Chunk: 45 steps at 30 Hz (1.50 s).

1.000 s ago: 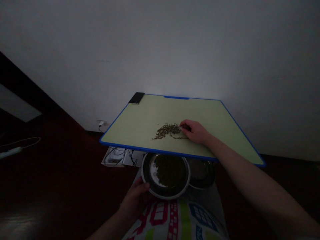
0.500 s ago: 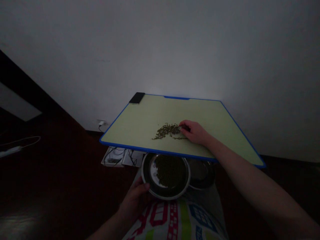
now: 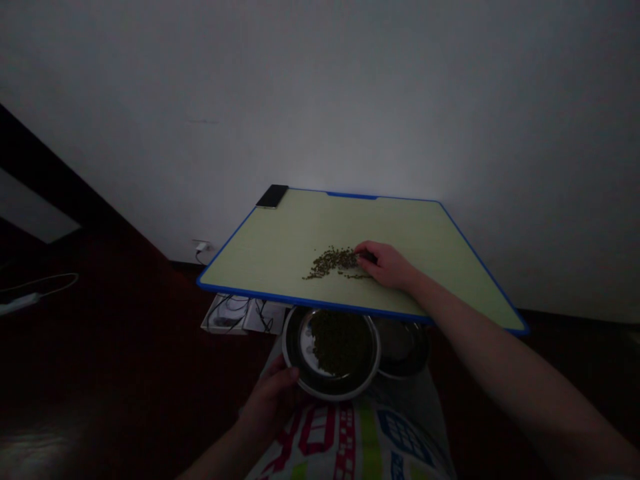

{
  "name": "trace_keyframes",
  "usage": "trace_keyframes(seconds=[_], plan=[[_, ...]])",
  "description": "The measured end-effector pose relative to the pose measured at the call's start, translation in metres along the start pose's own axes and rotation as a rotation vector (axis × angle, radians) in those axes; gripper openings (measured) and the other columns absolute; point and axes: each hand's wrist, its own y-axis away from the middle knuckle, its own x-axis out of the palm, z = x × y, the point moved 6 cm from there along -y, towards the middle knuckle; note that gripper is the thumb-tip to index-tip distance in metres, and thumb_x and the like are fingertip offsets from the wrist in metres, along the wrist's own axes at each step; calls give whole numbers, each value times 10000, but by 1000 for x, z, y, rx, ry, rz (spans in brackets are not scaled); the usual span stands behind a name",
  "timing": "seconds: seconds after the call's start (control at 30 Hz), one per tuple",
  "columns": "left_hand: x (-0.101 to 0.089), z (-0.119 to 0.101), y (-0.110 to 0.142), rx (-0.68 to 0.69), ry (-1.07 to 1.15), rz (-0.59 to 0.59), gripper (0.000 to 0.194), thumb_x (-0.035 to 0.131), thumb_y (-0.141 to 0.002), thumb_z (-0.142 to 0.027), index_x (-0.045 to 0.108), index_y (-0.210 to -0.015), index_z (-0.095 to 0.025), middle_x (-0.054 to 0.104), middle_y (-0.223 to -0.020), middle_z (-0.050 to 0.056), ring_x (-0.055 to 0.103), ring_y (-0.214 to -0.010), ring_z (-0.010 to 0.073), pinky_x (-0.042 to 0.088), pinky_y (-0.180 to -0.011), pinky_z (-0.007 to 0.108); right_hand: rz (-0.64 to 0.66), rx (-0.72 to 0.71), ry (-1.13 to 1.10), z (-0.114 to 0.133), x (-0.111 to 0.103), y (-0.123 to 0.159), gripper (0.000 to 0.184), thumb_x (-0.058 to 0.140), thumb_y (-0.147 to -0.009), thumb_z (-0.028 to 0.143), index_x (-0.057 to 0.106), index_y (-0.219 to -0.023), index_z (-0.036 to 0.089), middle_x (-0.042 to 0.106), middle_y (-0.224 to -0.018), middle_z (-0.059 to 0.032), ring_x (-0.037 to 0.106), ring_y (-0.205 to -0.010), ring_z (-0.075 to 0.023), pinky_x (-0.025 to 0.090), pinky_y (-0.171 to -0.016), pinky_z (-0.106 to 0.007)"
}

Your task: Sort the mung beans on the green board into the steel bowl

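Observation:
My left hand (image 3: 273, 395) grips the near left rim of a shiny metal bowl (image 3: 299, 387), its thumb over the edge. A heap of small dark brownish-green grains (image 3: 340, 340) covers much of the bowl's bottom. On the pale table top (image 3: 250, 257) lies a loose scatter of similar grains (image 3: 327, 261). My right hand (image 3: 383, 265) rests at the right end of that scatter, fingers curled and tips together among the grains. What it pinches, if anything, is too small and dim to make out.
A second metal bowl (image 3: 406, 350) sits behind the first, partly under the blue-edged table. A black phone (image 3: 273, 196) lies on the far left corner. White boxes with cables (image 3: 227, 313) are below the table; a plug (image 3: 201, 247) is in the wall.
Almost nothing differs. My right fingertips have shifted very slightly left among the grains, and the whole view has drifted a little. My left hand keeps its hold on the bowl.

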Motion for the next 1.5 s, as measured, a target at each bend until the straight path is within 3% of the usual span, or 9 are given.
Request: trace_keyframes(seconds=[0.3, 0.5, 0.6, 0.97, 1.07, 1.27, 1.5], plan=[[0, 0, -1, 3, -22, -12, 362, 787, -626, -205, 754, -986, -206, 811, -947, 62, 747, -856, 266, 586, -865, 420, 22, -4, 46, 3, 2, -4, 240, 538, -860, 227, 654, -1057, 152, 701, -857, -71, 597, -731, -169, 440, -703, -285], [-4, 1, -2, 3, -25, -1, 370, 788, -628, -209, 746, -995, -212, 807, -981, 65, 740, -921, 280, 573, -903, 430, 57, -38, 64, 8, 5, -9, 258, 554, -865, 217, 661, -1090, 150, 708, -922, -87, 606, -780, -176, 441, -734, -291], [-5, 0, -1, -6, -37, 12, 367, 740, -694, -195, 726, -1060, -219, 799, -1033, 67, 738, -938, 275, 562, -925, 435, 86, -55, 34, 10, 7, -10, 259, 559, -871, 214, 671, -1095, 148, 709, -930, -87, 602, -779, -170, 438, -727, -286], [-3, 0, 1, -16, -13, 21, 410, 725, -707, -178, 716, -1114, -228, 794, -1060, 77, 664, -1144, 324, 472, -1054, 482, 163, -79, -76, 18, 9, -4, 228, 578, -851, 191, 683, -1052, 181, 684, -836, -32, 581, -734, -146, 442, -723, -277], [-2, -1, 1, -21, -6, 22, 470, 715, -721, -175, 684, -1185, -243, 791, -1077, 77, 680, -1116, 319, 483, -1042, 489, 98, -5, -139, 10, 0, -1, 212, 574, -841, 210, 669, -1028, 178, 678, -821, -26, 583, -729, -144, 455, -716, -281], [-1, -3, 0, -17, 5, 12, 563, 723, -713, -174, 633, -1262, -261, 796, -1066, 67, 716, -1030, 312, 519, -996, 496, -103, 169, -132, -26, -44, 29, 219, 562, -829, 286, 628, -1011, 183, 683, -844, -44, 608, -735, -164, 476, -706, -302], [0, 0, -1, -4, 10, 33, 369, 719, -722, -170, 716, -1090, -206, 802, -1020, 83, 735, -959, 294, 560, -934, 472, -118, 399, 227, -44, -72, 86, 266, 545, -828, 313, 639, -1027, 163, 643, -699, -37, 581, -637, -190, 416, -607, -308]])
